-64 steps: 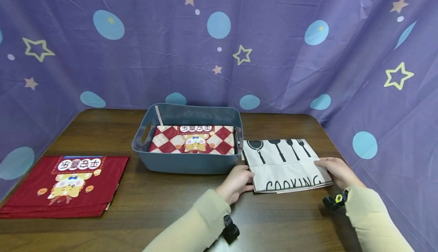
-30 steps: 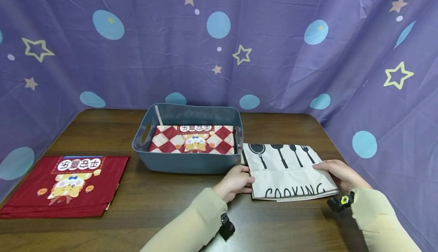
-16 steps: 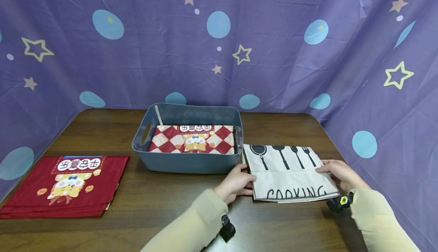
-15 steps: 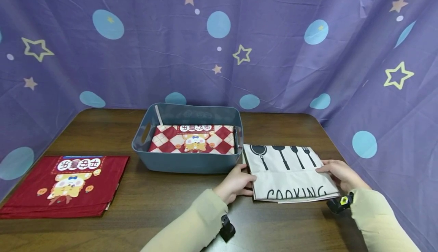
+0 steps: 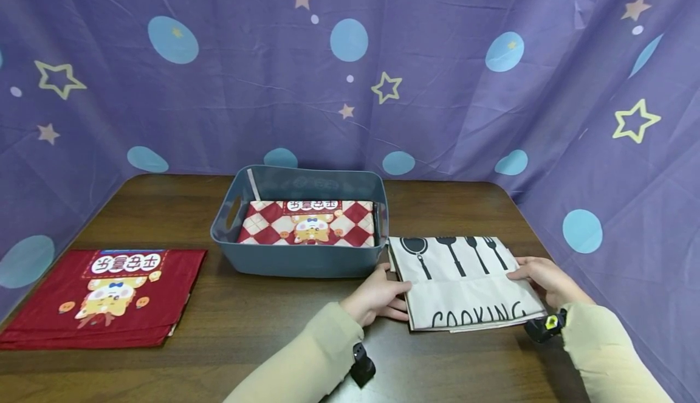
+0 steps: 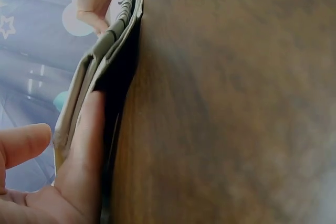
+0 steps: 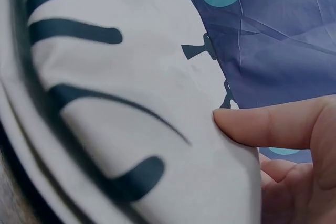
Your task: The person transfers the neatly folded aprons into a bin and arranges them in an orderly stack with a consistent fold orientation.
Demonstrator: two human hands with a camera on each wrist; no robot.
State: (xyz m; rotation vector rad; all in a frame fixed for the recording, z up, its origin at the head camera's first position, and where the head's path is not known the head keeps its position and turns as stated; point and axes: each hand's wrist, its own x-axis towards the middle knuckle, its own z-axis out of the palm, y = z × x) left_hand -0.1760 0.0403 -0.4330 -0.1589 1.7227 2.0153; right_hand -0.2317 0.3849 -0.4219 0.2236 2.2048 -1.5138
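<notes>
Head cam: both hands, left hand (image 5: 377,296) & right hand (image 5: 547,279), now pinch the folded COOKING cloth (image 5: 465,284) by its side edges, slid slightly nearer vs. before, prob. lifting next.

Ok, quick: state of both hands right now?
Left hand: pinches the left edge of the folded white cloth printed COOKING.
Right hand: grips the same cloth's right edge, thumb on top.
</notes>
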